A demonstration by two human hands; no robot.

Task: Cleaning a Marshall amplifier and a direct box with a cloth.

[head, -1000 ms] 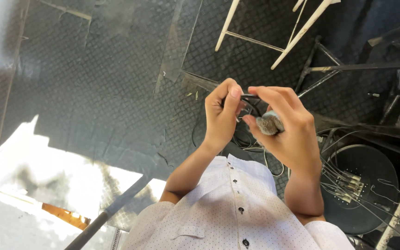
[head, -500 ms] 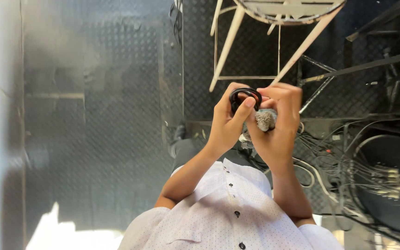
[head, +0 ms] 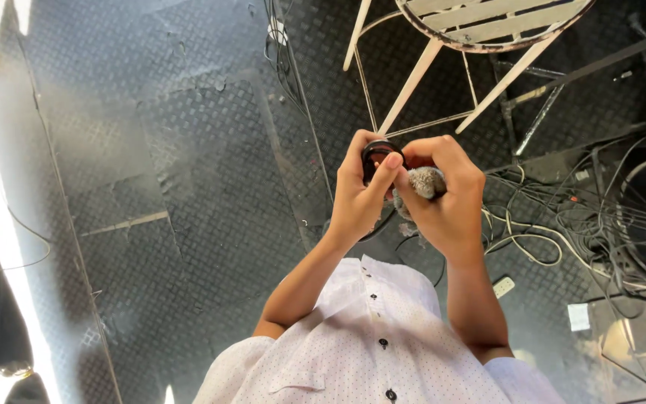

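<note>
While both hands are raised together in front of the chest, a person in a white dotted button shirt [head: 383, 352] works on a small object held between them. The left hand [head: 357, 198] pinches a small black ring-shaped piece [head: 377, 153] between thumb and fingertips, the thumb pressing across its front, seemingly to steady it. The right hand [head: 446, 198] is curled shut around a small grey fuzzy ball [head: 425, 181], which sits just beside the ring and appears to touch it; holding both close lets the fingers work one against the other. The ring is dark and glossy with an open middle; the ball looks soft and furry, like a little windscreen cover. Nothing carries these things: they are held in the air above a dark studded metal floor [head: 188, 150]. Beyond the hands stands a white slatted metal chair [head: 480, 22], and tangled cables [head: 577, 217] lie on the floor at the right.
</note>
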